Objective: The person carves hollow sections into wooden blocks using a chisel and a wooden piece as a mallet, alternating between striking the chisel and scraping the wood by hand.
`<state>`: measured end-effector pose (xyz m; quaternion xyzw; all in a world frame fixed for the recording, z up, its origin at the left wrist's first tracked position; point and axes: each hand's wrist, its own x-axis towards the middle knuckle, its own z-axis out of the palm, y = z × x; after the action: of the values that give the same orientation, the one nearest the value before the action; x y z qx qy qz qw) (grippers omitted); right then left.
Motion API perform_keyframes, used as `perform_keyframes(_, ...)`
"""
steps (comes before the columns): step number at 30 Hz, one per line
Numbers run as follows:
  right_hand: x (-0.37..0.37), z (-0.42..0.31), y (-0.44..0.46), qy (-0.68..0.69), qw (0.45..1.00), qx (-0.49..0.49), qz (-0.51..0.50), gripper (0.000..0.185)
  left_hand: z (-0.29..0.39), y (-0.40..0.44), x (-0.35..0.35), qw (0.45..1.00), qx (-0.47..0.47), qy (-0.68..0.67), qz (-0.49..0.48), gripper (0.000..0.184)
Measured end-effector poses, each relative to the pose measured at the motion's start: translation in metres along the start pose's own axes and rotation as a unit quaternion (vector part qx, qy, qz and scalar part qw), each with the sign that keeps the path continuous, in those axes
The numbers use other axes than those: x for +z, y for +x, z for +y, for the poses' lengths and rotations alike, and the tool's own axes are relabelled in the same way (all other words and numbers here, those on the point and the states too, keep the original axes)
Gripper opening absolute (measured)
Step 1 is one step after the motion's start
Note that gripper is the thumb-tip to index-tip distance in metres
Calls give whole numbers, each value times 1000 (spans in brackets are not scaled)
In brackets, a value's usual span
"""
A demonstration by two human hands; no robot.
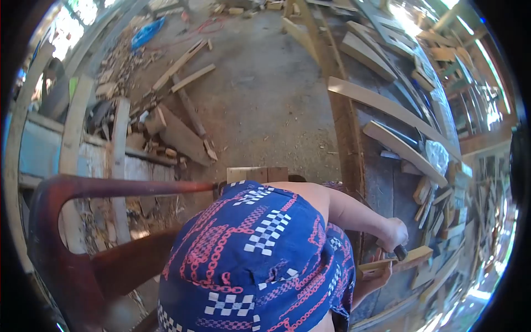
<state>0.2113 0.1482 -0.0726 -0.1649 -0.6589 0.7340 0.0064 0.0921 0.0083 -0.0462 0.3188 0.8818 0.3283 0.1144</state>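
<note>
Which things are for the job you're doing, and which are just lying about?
For the job, it seems:
dark-handled tool, in one hand
piece of wood, by the other hand

Probably just lying about:
blue bundle
clear plastic
long board

Navy shirt [221, 265] filling six o'clock, coral-pink chains and white checks all over! Reddish-brown chair [61, 221] towards eight, bright blue bundle [147, 33], probably plastic, at eleven.

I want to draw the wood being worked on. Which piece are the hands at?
The short, pale strip at the lower right, with a hand holding it. The long boards higher in the view have no hand on them.
</note>
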Motion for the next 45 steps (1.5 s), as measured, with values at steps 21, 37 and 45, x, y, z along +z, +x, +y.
perform_keyframes(21, -101, 4, 6, 105, 979, -33, 169, 32, 54, 52, -124, 865, 120, -478, 93, 25)
perform_keyframes(37, -97, 8, 8, 111, 972, -104, 180, 30, 79, 87, -37, 897, 206, -285, 270, 37)
perform_keyframes(45, -98, 9, 7, 89, 975, -100, 175, 29, 72, 89, -27, 872, 231, -289, 321, 32)
